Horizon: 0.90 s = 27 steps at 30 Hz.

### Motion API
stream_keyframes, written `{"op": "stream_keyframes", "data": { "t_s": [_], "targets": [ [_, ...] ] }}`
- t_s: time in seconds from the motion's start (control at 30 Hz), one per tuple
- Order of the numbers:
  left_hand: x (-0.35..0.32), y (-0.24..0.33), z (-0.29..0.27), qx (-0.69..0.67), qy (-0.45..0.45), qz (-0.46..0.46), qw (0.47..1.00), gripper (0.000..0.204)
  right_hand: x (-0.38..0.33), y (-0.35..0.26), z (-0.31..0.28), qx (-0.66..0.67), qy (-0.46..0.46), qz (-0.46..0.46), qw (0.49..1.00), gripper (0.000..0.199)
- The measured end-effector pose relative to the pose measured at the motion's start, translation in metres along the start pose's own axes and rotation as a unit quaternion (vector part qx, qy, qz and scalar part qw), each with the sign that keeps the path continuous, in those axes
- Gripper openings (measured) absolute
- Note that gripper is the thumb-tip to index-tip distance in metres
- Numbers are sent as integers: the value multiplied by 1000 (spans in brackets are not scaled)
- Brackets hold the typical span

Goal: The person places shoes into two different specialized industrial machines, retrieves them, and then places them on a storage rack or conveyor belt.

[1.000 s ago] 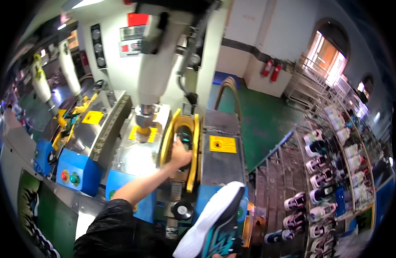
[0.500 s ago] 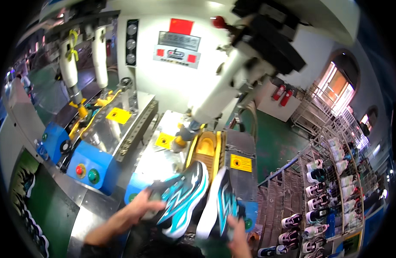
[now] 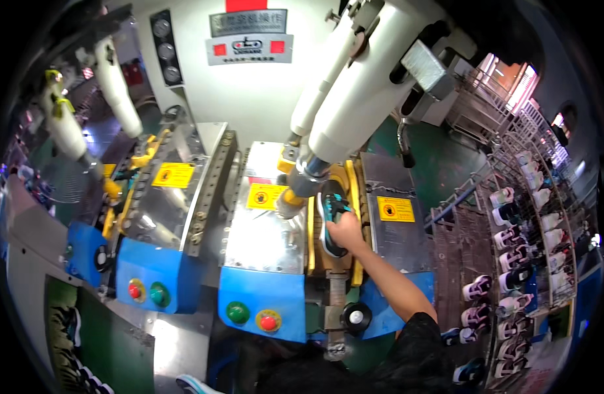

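Observation:
My right hand (image 3: pixel 346 230) reaches into the middle press station and grips a dark shoe with teal trim (image 3: pixel 331 209). The shoe lies lengthwise between two yellow side pads (image 3: pixel 310 226), under the big white press cylinder (image 3: pixel 354 98). My forearm comes in from the lower right in a black sleeve. My left hand is out of the picture. The toe of a white and teal shoe (image 3: pixel 192 385) shows at the bottom edge; what holds it is hidden.
Blue front panels carry green and red buttons (image 3: pixel 253 316), with another pair (image 3: pixel 148 292) on the left station. A black knob (image 3: pixel 356 317) sits below the press. Wire racks of finished shoes (image 3: pixel 518 262) stand at the right. Yellow warning labels mark the steel covers.
Half a second ago both hands held a shoe each in front of the machine. Now my right hand has set one shoe into the press, and my left hand has dropped out of view.

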<state>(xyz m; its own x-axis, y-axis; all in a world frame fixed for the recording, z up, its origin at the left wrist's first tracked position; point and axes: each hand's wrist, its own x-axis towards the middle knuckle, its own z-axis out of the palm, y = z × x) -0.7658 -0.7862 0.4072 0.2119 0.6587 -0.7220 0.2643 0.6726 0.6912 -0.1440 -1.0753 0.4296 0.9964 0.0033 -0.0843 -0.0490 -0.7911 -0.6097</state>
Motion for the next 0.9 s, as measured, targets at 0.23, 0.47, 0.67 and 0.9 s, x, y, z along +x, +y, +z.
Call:
{"op": "stream_keyframes", "data": {
  "t_s": [0.23,0.47,0.67,0.9],
  "targets": [
    [35,54,48,0,-91,-70,993,46,-9,13,13,-25,112,-1,993,75],
    [71,72,126,-4,-164,-39,986,31,-150,-78,-7,-18,213,-181,960,65],
    [55,88,130,61,-222,-88,969,25,-215,-160,126,-246,-83,-418,871,55],
    [69,68,64,-86,-158,1,984,36,-292,-171,151,231,-40,-447,863,39]
  ]
}}
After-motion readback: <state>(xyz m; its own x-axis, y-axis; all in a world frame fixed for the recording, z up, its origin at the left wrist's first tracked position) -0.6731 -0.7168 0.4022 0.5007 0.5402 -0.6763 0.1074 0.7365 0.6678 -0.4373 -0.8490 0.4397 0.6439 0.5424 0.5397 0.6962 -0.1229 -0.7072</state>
